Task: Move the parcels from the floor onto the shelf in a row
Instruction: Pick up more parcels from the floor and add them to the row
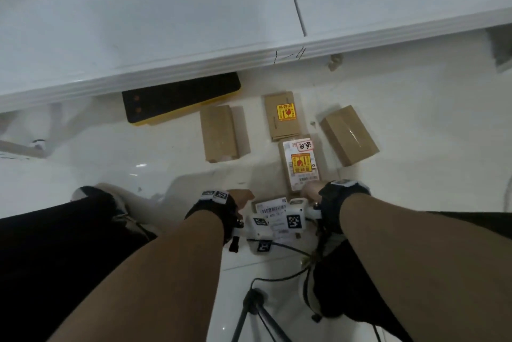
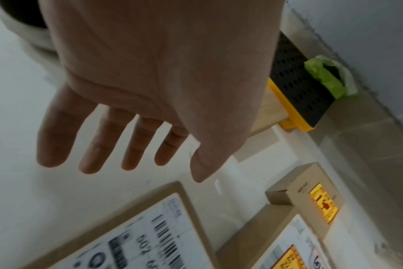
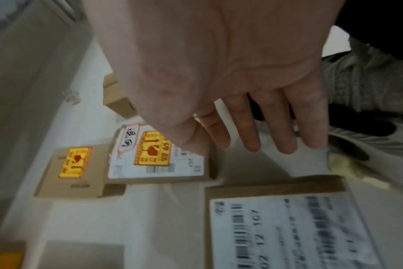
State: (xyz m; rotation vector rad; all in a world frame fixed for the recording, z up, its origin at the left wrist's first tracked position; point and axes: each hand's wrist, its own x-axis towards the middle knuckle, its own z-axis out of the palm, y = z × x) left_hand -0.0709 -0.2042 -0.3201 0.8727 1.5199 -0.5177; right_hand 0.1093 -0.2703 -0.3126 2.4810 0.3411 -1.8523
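Note:
Several brown cardboard parcels lie on the white floor below the white shelf [image 1: 166,23]. A flat parcel with a barcode label [image 1: 273,208] [image 2: 150,236] [image 3: 288,227] lies nearest, between my two hands. My left hand [image 1: 241,199] [image 2: 131,163] hovers at its left edge, fingers spread and straight, holding nothing. My right hand [image 1: 311,189] [image 3: 253,142] hovers at its right, fingers straight, thumb over the near end of a parcel with a white label and a yellow sticker [image 1: 300,164] [image 3: 157,160]. Farther off lie a small yellow-sticker box [image 1: 284,116], a plain box [image 1: 220,134] and another plain box [image 1: 349,135].
A black and yellow perforated case [image 1: 180,98] [image 2: 297,91] lies partly under the shelf's front edge [image 1: 194,64], with green tape [image 2: 327,78] beside it. A tripod [image 1: 255,303] and cables stand between my legs. A shoe [image 1: 91,192] is at the left.

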